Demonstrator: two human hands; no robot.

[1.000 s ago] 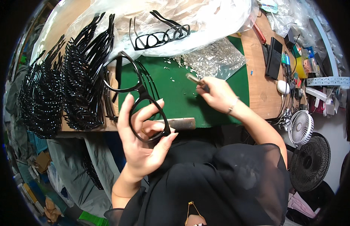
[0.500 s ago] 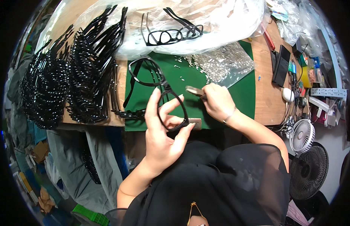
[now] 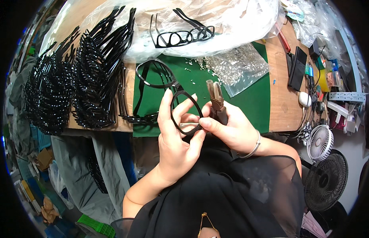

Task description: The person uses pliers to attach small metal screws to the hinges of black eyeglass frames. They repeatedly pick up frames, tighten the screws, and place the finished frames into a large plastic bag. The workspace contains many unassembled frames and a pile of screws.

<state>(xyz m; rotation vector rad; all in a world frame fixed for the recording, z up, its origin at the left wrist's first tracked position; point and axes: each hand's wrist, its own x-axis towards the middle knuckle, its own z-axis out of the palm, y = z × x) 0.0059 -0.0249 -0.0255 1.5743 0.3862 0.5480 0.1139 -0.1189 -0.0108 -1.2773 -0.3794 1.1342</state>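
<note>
My left hand [image 3: 173, 148] is closed on a black eyeglass frame [image 3: 176, 86], tilted up above the green mat [image 3: 252, 107]. Pinched at its lower corner, the frame has its rims toward me and its far rim pointing away. Wrapped in my right hand [image 3: 234, 129] is a pair of pliers [image 3: 218, 107] with worn metal jaws pointing away from me. My right thumb and fingertips meet the frame's lower rim, beside my left thumb. Whatever small part may lie between those fingertips is hidden.
Stacked black eyeglass frames [image 3: 93, 83] fill the left of the table. Other frames [image 3: 184, 37] rest on clear plastic sheeting [image 3: 232, 23] at the back. A clear bag [image 3: 240, 67] of tiny metal pieces lies on the mat. A phone [image 3: 297, 68] and fans [image 3: 320, 142] are at right.
My right hand has come toward me and turned, so the pliers now point away from me and the thumb touches the frame. My left hand has barely moved.
</note>
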